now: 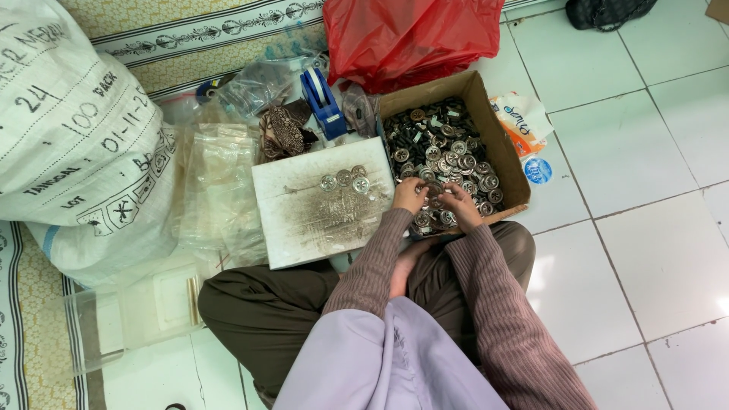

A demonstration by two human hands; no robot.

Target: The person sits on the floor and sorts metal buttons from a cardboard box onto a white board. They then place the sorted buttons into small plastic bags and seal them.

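Note:
I sit cross-legged on the floor. A cardboard box (501, 144) in front of me is full of round silver metal parts (448, 156). My left hand (410, 195) and my right hand (459, 205) meet at the box's near edge, fingers closed around small silver parts picked from the pile. A scuffed white board (304, 228) lies left of the box, with several of the same silver pieces (344, 181) lined up in a row near its far edge.
A large white woven sack (72, 137) fills the left. Clear plastic bags (216, 190) lie beside the board, a blue tape dispenser (323, 99) and a red plastic bag (410, 38) lie beyond it. A clear plastic tray (129, 307) rests near my left knee.

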